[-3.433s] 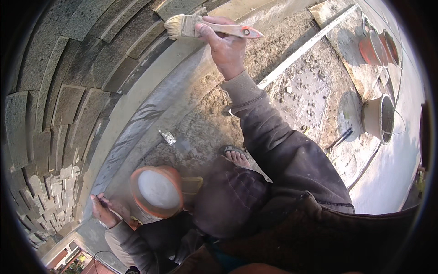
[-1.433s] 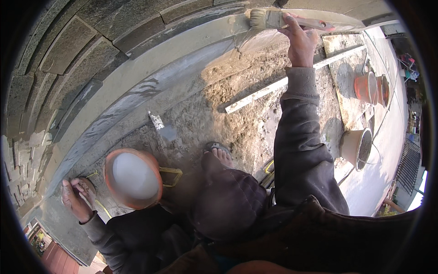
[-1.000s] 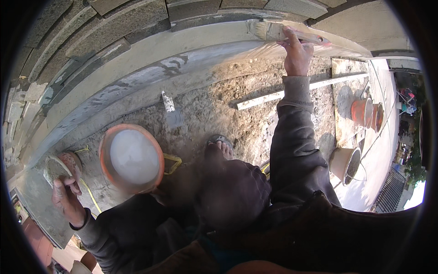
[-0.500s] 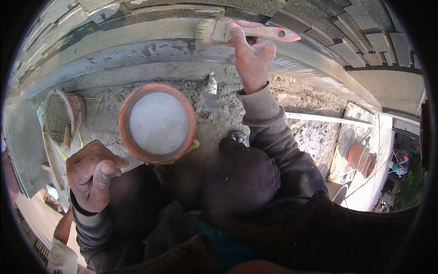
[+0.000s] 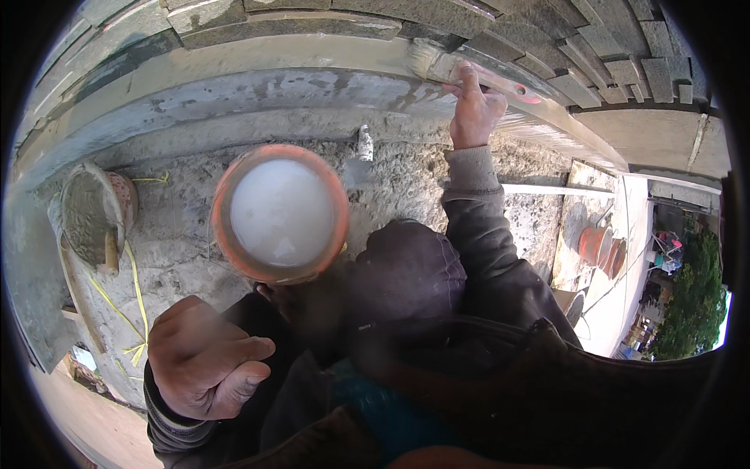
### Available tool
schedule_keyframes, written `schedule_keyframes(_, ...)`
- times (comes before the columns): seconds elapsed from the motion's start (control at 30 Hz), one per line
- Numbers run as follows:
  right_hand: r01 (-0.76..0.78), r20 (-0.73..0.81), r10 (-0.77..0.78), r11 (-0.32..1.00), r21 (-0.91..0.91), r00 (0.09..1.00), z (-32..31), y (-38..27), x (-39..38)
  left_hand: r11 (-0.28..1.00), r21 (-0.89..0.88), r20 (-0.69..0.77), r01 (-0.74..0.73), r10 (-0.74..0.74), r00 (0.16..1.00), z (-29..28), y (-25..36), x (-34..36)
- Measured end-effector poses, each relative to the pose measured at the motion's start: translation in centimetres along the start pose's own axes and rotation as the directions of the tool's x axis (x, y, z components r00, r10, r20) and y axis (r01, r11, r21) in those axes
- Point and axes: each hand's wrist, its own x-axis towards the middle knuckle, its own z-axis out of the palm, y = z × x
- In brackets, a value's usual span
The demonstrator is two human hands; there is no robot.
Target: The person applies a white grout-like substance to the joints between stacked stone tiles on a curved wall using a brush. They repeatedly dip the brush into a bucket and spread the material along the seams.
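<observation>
My right hand (image 5: 478, 109) grips a paintbrush (image 5: 500, 81) with a wide head and a worn red-tipped handle. Its pale bristles rest on a smooth, wet-looking cement ledge (image 5: 273, 56), just under rough stone cladding (image 5: 328, 25). At lower left my left hand (image 5: 207, 359) is closed, thumb against the curled fingers, and nothing shows in it. Between my hands and closer to me stands an orange bucket (image 5: 338, 211) holding milky white liquid (image 5: 281, 213).
To the left sits a bucket (image 5: 125, 199) of grey mortar with a wooden handle (image 5: 111, 252) in it. Yellow straps (image 5: 137, 301) lie beside it on rough ground. A small pipe stub (image 5: 365, 143) stands near the wall. Farther right is another orange bucket (image 5: 595, 246).
My right hand has carried the brush to the right along the ledge, and its handle now slants down to the right. My left hand has shifted right and down in view.
</observation>
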Motion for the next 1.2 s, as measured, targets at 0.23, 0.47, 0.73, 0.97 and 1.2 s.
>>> schedule_keyframes(0.23,0.106,0.000,-0.106,0.994,-0.002,0.994,-0.6,-0.2,1.1,0.988,0.040,0.085,-0.151,0.147,0.985,-1.6,-0.2,-0.9)
schedule_keyframes(0.47,-0.010,0.193,0.006,1.000,0.016,0.981,6.1,0.1,-2.8,0.960,0.057,0.063,-0.275,0.271,0.960,-2.0,-1.0,-3.2)
schedule_keyframes(0.73,-0.012,0.506,-0.046,0.994,0.110,0.861,20.1,-0.4,-9.0,0.947,0.100,-0.054,-0.306,0.313,0.948,-2.0,-0.6,-5.9)
schedule_keyframes(0.97,-0.012,0.783,-0.103,0.990,0.139,0.614,30.8,-2.2,-14.4,0.919,0.173,-0.153,-0.356,0.382,0.911,-0.3,0.2,-6.5)
schedule_keyframes(1.2,0.760,0.937,-0.318,0.641,0.102,0.143,32.4,-0.4,-20.1,0.905,0.155,-0.186,-0.396,0.420,0.888,0.5,0.1,-6.3)
